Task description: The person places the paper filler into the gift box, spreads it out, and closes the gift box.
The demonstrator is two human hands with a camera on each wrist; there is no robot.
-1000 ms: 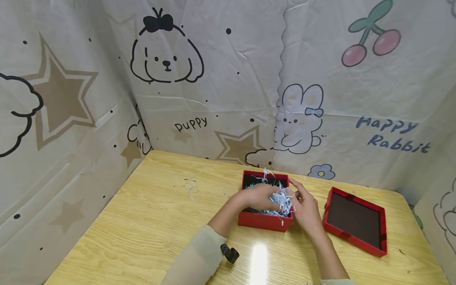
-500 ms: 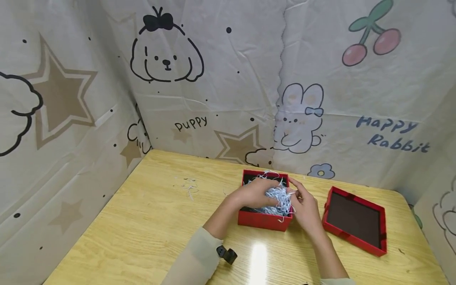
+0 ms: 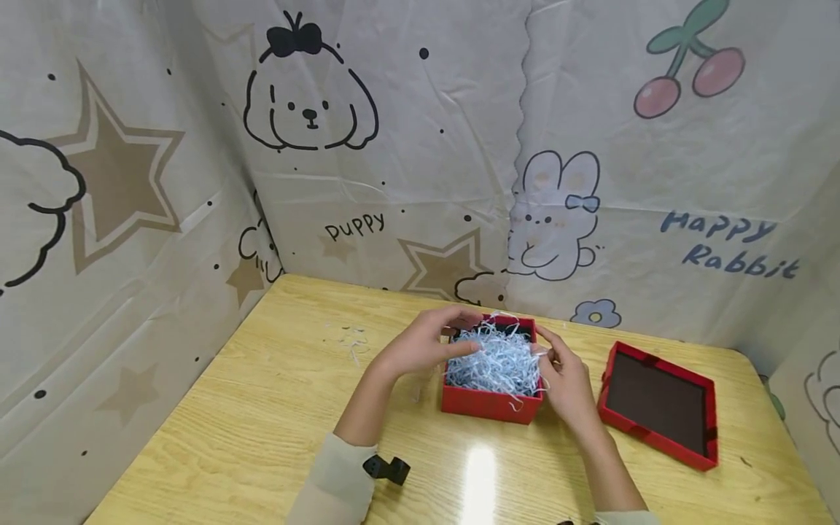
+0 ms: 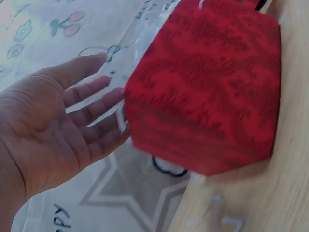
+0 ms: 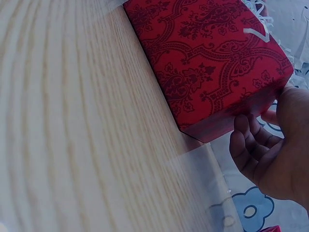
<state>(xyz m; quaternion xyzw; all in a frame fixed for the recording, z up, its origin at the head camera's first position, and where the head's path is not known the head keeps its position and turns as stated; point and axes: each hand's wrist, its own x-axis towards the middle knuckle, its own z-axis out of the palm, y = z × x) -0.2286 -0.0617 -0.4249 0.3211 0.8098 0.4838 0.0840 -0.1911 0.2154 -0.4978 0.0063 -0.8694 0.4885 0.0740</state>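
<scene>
In the head view a red gift box (image 3: 488, 405) stands on the table, heaped with pale blue shredded paper (image 3: 496, 364). My left hand (image 3: 420, 343) hovers at the box's left rim, thumb over the shreds. In the left wrist view that hand (image 4: 60, 116) has its fingers spread and straight, fingertips right at the edge of the patterned box (image 4: 203, 87). My right hand (image 3: 569, 380) grips the box's right wall. From the right wrist view, the fingers of this hand (image 5: 270, 154) curl against the outer side of the box (image 5: 207, 63), thumb toward the rim.
To the right lies a red lid (image 3: 659, 405), its dark inside facing up. A few stray paper shreds (image 3: 354, 343) lie on the wooden table (image 3: 262, 423), left of the box. A cartoon-printed cloth (image 3: 426, 146) hangs behind and at the sides.
My left hand has drawn back left from inside the box to its left rim, letting go of the shredded paper, which now lies spread across the box. The right hand has stayed put.
</scene>
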